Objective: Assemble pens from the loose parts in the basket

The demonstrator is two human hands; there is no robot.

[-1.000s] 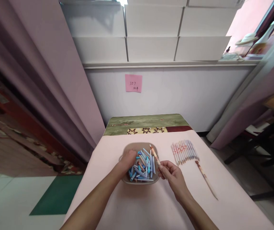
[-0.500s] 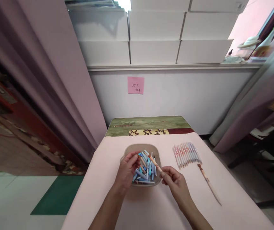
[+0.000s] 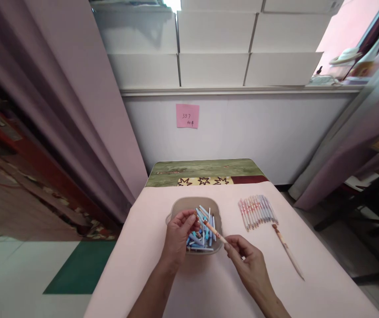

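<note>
My right hand (image 3: 247, 256) pinches the near end of a cream pen (image 3: 216, 232) with an orange pattern. The pen's brownish far end slants up and left over a taupe plastic box (image 3: 180, 204). Closed at the fingertips, my left hand (image 3: 181, 232) is over the box's left side; a small orange-brown bit shows there, too small to name. Inside the box lies a jumble of blue, white and tan pen parts (image 3: 205, 238), partly hidden by my left hand. Right of the box, several clear pens (image 3: 258, 213) lie side by side. A similar brown-topped pen (image 3: 287, 251) lies below them, pointed end toward me.
A pale pink cover (image 3: 136, 260) lies over most of the table, leaving a green patterned strip (image 3: 205, 168) at the far edge. Behind stands a white wall with a pink note (image 3: 187, 116). Purple curtains (image 3: 86, 110) hang at the left, with another at the right.
The held pen's far end has lowered slightly, and my right hand has shifted a little right and toward me. My left hand has turned, its fingertips moving slightly right.
</note>
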